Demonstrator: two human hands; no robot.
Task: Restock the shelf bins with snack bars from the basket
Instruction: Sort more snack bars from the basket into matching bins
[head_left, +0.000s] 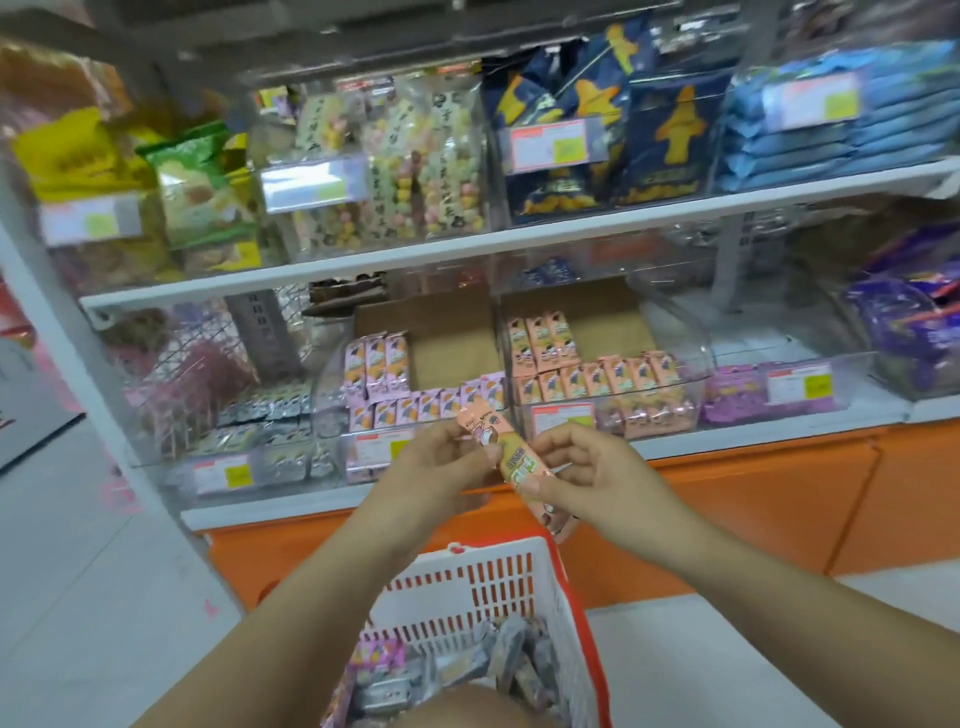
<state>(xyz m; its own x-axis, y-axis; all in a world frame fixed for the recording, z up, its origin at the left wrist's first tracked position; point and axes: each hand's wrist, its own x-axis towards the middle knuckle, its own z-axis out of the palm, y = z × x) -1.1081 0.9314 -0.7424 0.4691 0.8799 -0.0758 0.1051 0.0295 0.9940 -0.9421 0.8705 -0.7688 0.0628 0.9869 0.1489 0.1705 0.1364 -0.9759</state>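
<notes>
I judge restocking midway: my left hand (441, 462) and right hand (587, 465) together pinch one peach snack bar (514, 457), the shelf-edge bin (685, 343) is half full, and the basket (493, 551) is loaded.

Above the basket (457, 587), the snack bar (514, 457) lies between the left hand (436, 462) and right hand (587, 462); beyond the basket stand the shelf bins (685, 343).

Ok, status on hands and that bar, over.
Holding: left hand and right hand both pinch one peach snack bar. Ahead, peach bin part filled, nothing blocking. Below, basket holds more packs.
</notes>
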